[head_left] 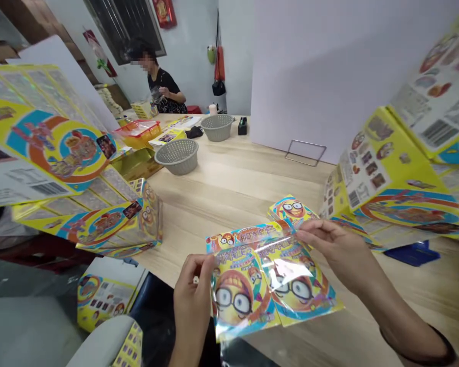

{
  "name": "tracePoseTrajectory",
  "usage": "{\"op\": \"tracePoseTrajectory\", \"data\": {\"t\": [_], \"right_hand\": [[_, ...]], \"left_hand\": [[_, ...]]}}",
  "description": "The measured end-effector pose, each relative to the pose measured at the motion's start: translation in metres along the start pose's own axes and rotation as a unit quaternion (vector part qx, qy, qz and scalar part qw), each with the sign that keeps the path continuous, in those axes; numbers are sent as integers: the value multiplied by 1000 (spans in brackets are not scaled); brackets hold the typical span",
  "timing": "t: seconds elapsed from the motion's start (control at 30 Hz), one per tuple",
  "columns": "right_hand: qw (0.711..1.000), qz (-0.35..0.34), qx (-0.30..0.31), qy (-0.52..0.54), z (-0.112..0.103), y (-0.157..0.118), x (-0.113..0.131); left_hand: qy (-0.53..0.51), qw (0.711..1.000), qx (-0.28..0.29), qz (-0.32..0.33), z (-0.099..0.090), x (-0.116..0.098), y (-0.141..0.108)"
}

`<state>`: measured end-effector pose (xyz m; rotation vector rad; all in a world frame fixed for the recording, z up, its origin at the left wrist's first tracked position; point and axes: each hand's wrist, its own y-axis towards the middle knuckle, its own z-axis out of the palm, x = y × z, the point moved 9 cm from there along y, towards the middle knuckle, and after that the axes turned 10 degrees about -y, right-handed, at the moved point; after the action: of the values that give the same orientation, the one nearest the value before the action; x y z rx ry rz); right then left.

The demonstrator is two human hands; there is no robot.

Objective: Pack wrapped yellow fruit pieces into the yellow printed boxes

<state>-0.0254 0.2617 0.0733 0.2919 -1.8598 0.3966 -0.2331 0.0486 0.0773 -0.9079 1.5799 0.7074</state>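
My left hand (193,293) pinches the left edge of a shiny clear plastic bag (233,331), its thumb and fingers closed. At the upper right, my right hand (334,250) has thumb and fingertips closed on the same plastic. Two yellow cartoon packets with big-eyed faces in glasses, a left packet (235,300) and a right packet (300,290), show side by side through the glare; I cannot tell whether they lie inside or under the plastic. Behind them on the table are another printed packet (227,239) and a small cartoon packet (292,208).
Stacked yellow printed boxes stand left (110,224) and right (375,173). Farther back are two grey baskets, a near basket (178,155) and a far basket (217,127), and a wire stand (306,153). A blue object (413,253) lies right. A co-worker (164,84) sits beyond the table.
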Motion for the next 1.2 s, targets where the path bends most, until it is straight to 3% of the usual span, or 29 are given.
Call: {"op": "tracePoseTrajectory", "data": {"t": [0.2, 0.37, 0.7, 0.8, 0.9, 0.97, 1.03, 1.13, 1.2], "right_hand": [[997, -26, -37, -62, 5, 17, -2], [989, -85, -20, -120, 14, 18, -2], [965, -134, -24, -224, 18, 19, -3], [931, -176, -33, -318, 18, 19, 6], [858, -239, -71, -449, 19, 16, 21], [813, -293, -90, -496, 28, 10, 31], [787, -371, -29, -492, 54, -1, 35], [758, -447, 116, -461, 92, -18, 25], [764, -419, 128, -473, 88, -13, 14]], "left_hand": [[24, 999, 15, -18, 6, 11, 23], [40, 998, 41, -28, 7, 20, 34], [168, 983, 65, -20, 12, 25, 34], [261, 963, 63, 13, 11, 18, 35], [340, 936, 11, 91, 7, 1, 40], [359, 915, -10, 183, 16, -18, 37], [356, 894, 73, 261, 48, -27, 27], [339, 860, 266, 272, 97, -18, 8], [342, 863, 289, 236, 97, -9, 6]]}}
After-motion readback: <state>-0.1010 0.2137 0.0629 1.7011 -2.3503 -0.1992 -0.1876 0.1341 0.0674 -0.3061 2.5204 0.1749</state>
